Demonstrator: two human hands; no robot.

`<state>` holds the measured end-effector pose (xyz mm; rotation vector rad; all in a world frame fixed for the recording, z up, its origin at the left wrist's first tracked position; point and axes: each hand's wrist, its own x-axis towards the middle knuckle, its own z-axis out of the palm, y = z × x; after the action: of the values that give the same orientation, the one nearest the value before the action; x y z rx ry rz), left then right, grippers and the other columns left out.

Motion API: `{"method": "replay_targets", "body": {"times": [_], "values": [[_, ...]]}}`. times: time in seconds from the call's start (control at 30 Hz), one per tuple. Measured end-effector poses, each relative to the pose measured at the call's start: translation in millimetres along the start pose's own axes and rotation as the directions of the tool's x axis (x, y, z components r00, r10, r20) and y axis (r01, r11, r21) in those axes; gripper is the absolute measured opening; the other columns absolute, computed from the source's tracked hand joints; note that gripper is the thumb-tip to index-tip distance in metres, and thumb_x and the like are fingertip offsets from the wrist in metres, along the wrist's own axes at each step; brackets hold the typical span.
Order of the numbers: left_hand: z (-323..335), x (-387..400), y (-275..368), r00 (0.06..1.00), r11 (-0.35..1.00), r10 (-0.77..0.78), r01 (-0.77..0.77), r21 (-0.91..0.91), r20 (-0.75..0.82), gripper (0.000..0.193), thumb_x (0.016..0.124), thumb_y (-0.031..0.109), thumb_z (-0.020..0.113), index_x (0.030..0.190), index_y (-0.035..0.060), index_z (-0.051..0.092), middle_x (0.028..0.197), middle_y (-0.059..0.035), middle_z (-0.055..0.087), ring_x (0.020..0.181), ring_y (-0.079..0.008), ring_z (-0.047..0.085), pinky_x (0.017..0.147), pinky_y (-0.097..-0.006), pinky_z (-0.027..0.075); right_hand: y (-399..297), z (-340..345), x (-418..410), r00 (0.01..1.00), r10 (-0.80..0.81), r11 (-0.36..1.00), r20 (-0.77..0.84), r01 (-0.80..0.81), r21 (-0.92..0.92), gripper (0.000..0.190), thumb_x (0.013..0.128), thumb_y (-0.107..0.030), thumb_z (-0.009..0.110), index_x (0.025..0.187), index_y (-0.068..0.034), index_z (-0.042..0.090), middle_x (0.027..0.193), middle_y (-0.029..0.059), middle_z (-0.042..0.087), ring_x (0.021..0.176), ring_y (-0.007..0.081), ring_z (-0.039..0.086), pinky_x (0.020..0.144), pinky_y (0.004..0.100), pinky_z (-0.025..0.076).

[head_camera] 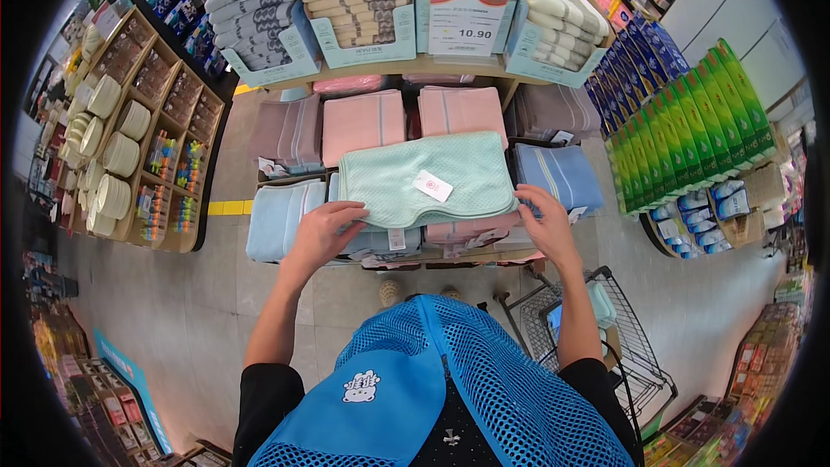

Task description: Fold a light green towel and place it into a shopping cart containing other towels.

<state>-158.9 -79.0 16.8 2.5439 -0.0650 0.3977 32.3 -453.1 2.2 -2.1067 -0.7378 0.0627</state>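
Observation:
A mint-green textured towel (pixel 395 175), folded and bearing a white tag (pixel 432 186), lies across the middle of a towel display. My left hand (pixel 334 224) pinches its near left corner between thumb and fingers. At the near right corner, my right hand (pixel 540 211) has its thumb and fingers at the towel's edge; whether they grip it is not plain. Pink folded towels (pixel 364 120) sit just beyond the green one. A light-blue towel stack (pixel 283 211) is beside my left hand, and a blue striped towel stack (pixel 559 175) lies beyond my right hand.
Boxed towels (pixel 360 13) and a price sign (pixel 468 19) stand on the upper shelf. A wire shopping cart (pixel 639 337) is close on my right. Wooden shelving (pixel 146 78) with bowls stands left; green packages (pixel 697 123) stand right. Grey floor (pixel 220 292) shows around the display.

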Motion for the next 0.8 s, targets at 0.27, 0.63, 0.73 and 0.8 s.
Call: {"method": "replay_targets", "body": {"times": [0.27,0.63,0.73,0.8], "values": [[-6,0,-7,0.997,0.998,-0.066,0.066,0.011,-0.044,0.018,0.086,0.009,0.076,0.103,0.0083,0.076,0.105,-0.0093,0.076,0.095,-0.0294,0.073,0.081,-0.0382,0.059,-9,8,5,0.972,-0.228,0.948,0.063,0.236,-0.212,0.026,0.083,-0.007,0.07,0.109,-0.005,0.072,0.122,0.0136,0.068,0.115,0.0357,0.062,0.1,0.045,0.048],[-6,-12,-16,0.999,1.0,-0.029,0.029,0.005,-0.041,0.035,0.082,0.002,0.074,0.117,0.0095,0.073,0.122,-0.01,0.072,0.106,-0.0312,0.07,0.09,-0.0394,0.058,-6,9,3,0.954,-0.29,0.896,0.073,0.297,-0.33,0.024,0.084,-0.009,0.072,0.107,-0.006,0.073,0.117,0.0116,0.069,0.11,0.0338,0.064,0.095,0.0443,0.051],[-8,-11,-15,1.0,1.0,-0.012,0.012,-0.025,-0.022,0.034,0.082,0.0,0.073,0.115,0.0082,0.074,0.121,-0.0097,0.072,0.108,-0.0314,0.069,0.092,-0.0398,0.058,-8,11,4,0.949,-0.305,0.896,0.084,0.315,-0.312,0.023,0.085,-0.008,0.07,0.107,-0.005,0.072,0.117,0.0121,0.069,0.109,0.034,0.065,0.094,0.0444,0.051],[-8,-11,-18,1.0,0.999,-0.014,0.014,-0.031,0.001,0.032,0.083,0.0,0.072,0.113,0.0078,0.074,0.12,-0.01,0.072,0.108,-0.0313,0.07,0.092,-0.0398,0.058,-10,13,3,0.954,-0.289,0.905,0.081,0.3,-0.302,0.022,0.086,-0.007,0.07,0.108,-0.004,0.072,0.116,0.0122,0.07,0.109,0.0344,0.065,0.094,0.0448,0.051]]}}
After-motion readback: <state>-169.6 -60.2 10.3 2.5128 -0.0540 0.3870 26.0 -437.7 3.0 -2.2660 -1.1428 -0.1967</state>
